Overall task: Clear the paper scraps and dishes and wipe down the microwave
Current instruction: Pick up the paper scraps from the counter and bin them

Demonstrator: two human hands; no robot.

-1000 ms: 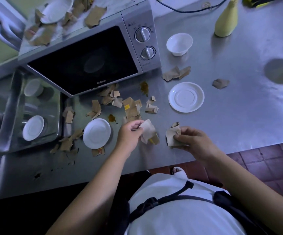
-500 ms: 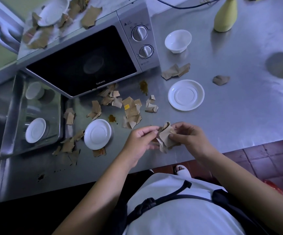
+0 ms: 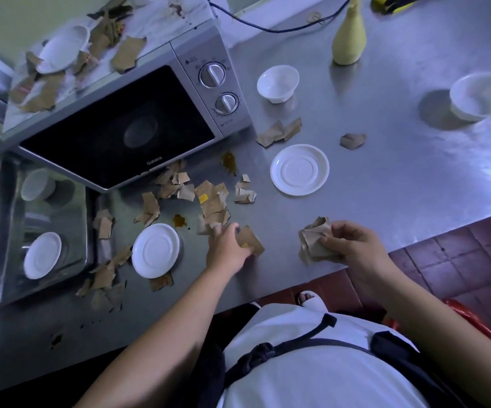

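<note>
brown wad (image 3: 315, 240) in right hand (image 3: 354, 246); left hand (image 3: 226, 252) part-hides scrap (image 3: 252, 242)

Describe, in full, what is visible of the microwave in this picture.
The microwave is a silver-grey box with a dark glass door, shut, marked Galanz at its lower edge. Right of the door are two round knobs, one above the other. It stands on the steel counter. On its stained top lie a white dish and torn brown paper scraps; more scraps lie at its front edge. The left hand and right hand do not touch it.
</note>
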